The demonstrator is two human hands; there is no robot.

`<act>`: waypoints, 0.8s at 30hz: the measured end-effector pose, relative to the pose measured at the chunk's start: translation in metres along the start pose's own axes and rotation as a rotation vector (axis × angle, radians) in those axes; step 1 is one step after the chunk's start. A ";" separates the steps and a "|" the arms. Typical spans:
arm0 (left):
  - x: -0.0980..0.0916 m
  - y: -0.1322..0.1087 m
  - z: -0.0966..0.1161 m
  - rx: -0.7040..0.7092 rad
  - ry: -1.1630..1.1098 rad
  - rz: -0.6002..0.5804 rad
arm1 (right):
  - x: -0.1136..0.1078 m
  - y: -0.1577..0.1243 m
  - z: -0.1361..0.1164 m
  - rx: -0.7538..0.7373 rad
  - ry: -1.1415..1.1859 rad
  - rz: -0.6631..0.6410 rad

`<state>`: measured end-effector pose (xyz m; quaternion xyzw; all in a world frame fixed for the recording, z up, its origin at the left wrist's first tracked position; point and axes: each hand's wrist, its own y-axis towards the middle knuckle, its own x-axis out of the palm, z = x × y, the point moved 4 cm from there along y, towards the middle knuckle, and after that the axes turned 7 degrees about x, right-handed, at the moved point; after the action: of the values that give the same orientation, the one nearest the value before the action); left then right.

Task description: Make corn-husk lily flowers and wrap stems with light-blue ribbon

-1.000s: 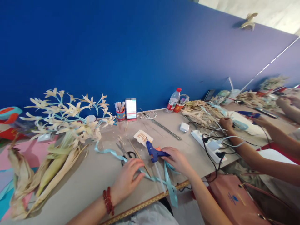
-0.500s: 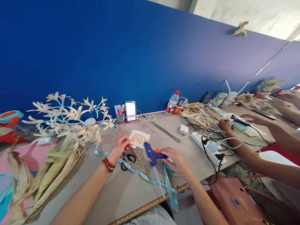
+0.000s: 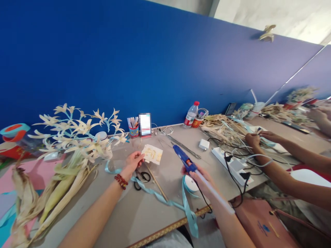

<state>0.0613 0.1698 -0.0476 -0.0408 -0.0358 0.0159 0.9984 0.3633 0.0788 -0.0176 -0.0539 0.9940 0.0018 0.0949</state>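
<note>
Between its thumb and fingers, my left hand pinches the edge of a small cream card with a yellowish pattern. My right hand is wrapped round a blue hot glue gun, its nozzle tilted up and away to the left, a long pale glue stick jutting from its rear. Beneath the right hand lies a roll of light blue ribbon, whose loose strip runs across the table and over its front edge. Black scissors and a thin stick rest below the card.
Pale artificial flowers and corn husks fill the left side. Behind stand a pen cup, a phone and a bottle. At right are a power strip, cables and a co-worker's hands.
My right hand has drawn the glue gun back to the right, away from the card, and turned it. The card stays in my left hand, now flatter. The co-worker's hands have come together.
</note>
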 end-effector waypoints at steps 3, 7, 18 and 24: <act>0.003 0.007 -0.001 0.018 -0.003 0.002 | 0.001 -0.002 0.004 0.067 0.197 -0.001; -0.003 0.016 -0.003 0.049 -0.026 0.070 | 0.000 -0.003 0.003 0.100 0.282 0.013; -0.008 0.012 -0.004 0.019 -0.099 0.059 | -0.002 -0.002 -0.001 0.167 0.367 0.048; -0.003 0.012 0.005 0.001 -0.097 0.103 | -0.004 0.006 0.013 0.308 0.454 0.189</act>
<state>0.0572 0.1825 -0.0439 -0.0411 -0.0819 0.0694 0.9934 0.3687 0.0850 -0.0300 0.0550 0.9790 -0.1525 -0.1233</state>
